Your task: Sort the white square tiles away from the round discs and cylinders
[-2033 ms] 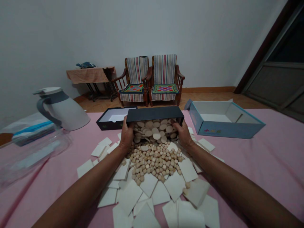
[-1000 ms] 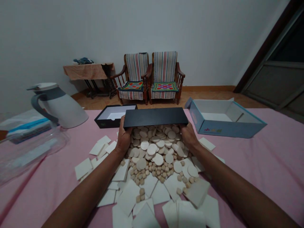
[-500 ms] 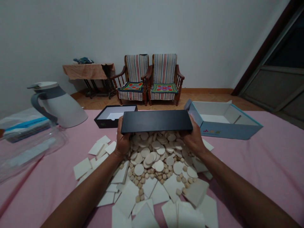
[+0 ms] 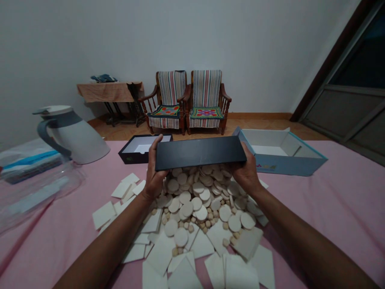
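Pink cloth is covering the table right across the near scene, with white walls and two striped armchairs sitting far behind. Both hands are up over the middle now: the left hand is clamping the left end of the black box, thumb on top and fingers curled under, and the right hand is gripping the right end the same way. The box is hanging flat above the heap, its dark underside facing the camera.

Two seconds ago it was tipping its open mouth this way, round discs packed inside and small pegs lying exposed below. Now the discs are lying spilled across the heap, burying most of those pegs, and the box is riding higher and clear of the pile. Only a few pegs are peeking out at the near edge, among the square tiles fanning out toward the camera.

Just behind the left hand, a black tray with a white inside is sitting on the cloth. To the far right an open blue box is lying close beside the right hand. Over on the left a white jug is standing, with a clear plastic container nearer in front of it.
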The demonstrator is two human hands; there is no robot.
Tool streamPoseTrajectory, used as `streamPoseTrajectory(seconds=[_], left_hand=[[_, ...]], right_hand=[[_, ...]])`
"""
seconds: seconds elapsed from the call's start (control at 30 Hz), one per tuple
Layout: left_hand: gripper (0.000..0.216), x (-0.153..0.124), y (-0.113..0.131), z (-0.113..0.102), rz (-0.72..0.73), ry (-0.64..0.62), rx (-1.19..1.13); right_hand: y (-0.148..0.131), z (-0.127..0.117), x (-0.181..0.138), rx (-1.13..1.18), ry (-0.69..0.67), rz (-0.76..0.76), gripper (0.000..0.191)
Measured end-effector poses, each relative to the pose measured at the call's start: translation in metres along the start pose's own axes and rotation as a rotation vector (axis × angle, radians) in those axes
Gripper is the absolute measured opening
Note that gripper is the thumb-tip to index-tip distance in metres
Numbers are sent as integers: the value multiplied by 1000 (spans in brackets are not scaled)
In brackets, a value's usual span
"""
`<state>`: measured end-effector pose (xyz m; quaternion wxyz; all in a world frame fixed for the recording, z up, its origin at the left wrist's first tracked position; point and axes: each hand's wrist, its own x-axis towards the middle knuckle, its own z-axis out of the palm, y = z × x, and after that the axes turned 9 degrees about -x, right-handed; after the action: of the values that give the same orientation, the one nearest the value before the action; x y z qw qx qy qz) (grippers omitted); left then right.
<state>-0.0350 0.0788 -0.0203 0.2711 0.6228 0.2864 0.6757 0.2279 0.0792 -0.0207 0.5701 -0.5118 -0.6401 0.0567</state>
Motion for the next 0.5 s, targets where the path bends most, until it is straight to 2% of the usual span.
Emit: streamPoseTrajectory(seconds=[0.1, 0.2, 0.27, 0.37, 0.43, 0.5], left_hand=[[93, 2, -7, -2, -3, -43, -84], [88, 4, -20, -7, -35, -15, -167], [79, 5, -32, -11, -154, 80, -213], [73, 8, -50, -15, -422, 196, -226], [73, 8, -59, -15, -548, 206, -230], [68, 7, -63, -14, -599, 196, -238]], right_hand=[[6, -1, 3, 11, 32, 15, 28], [15, -1, 5, 18, 55, 38, 28], [19, 0, 4, 13, 72, 47, 31], [18, 0, 2, 6, 91, 33, 36], [12, -2, -2, 4, 90, 11, 38], [3, -5, -5, -3, 87, -16, 36]])
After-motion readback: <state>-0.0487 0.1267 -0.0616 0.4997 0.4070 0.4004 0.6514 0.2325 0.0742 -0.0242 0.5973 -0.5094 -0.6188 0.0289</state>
